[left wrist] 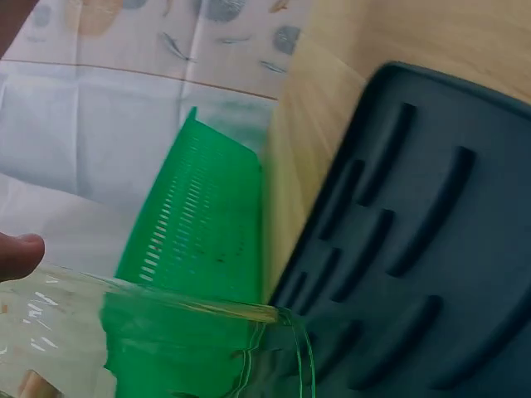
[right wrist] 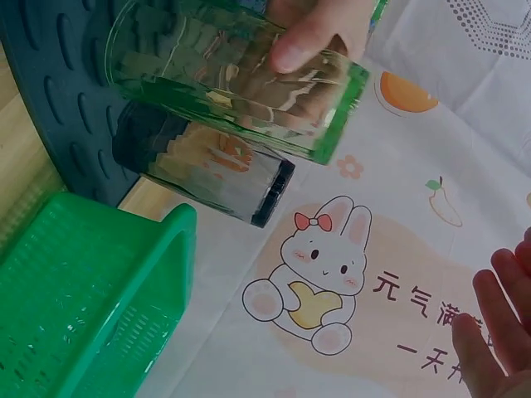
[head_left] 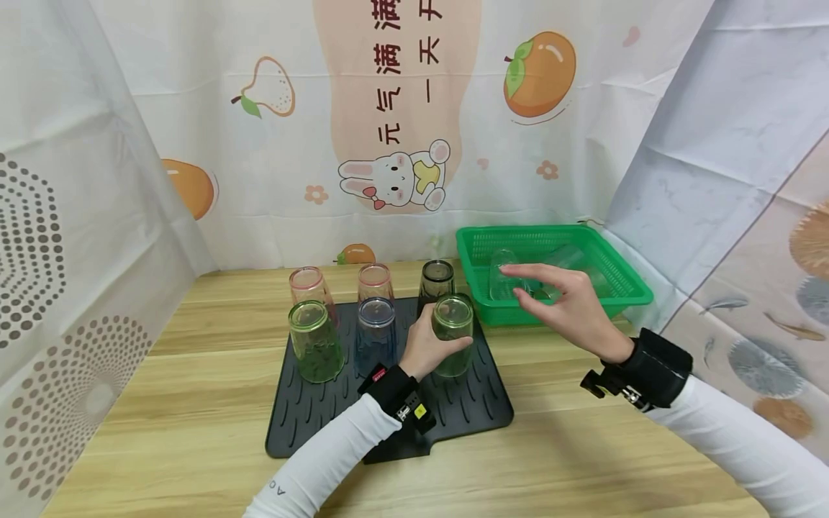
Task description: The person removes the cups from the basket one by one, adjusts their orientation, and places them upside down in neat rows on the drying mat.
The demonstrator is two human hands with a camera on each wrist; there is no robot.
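Observation:
My left hand (head_left: 424,348) grips an upside-down green glass (head_left: 455,337) at the right side of the black drying mat (head_left: 476,406). In the right wrist view the thumb lies along the side of this green glass (right wrist: 236,79). A dark grey glass (head_left: 437,279) stands upside down just behind it. My right hand (head_left: 573,311) hangs in the air at the front of the green basket (head_left: 557,232), thumb and forefinger apart with nothing between them. Clear glasses (head_left: 501,277) lie inside the basket.
Also upside down on the mat's left and middle are a green glass (head_left: 316,345), a blue glass (head_left: 376,334) and two pink glasses (head_left: 374,282). A printed cloth (head_left: 272,173) hangs behind the wooden table (head_left: 188,403).

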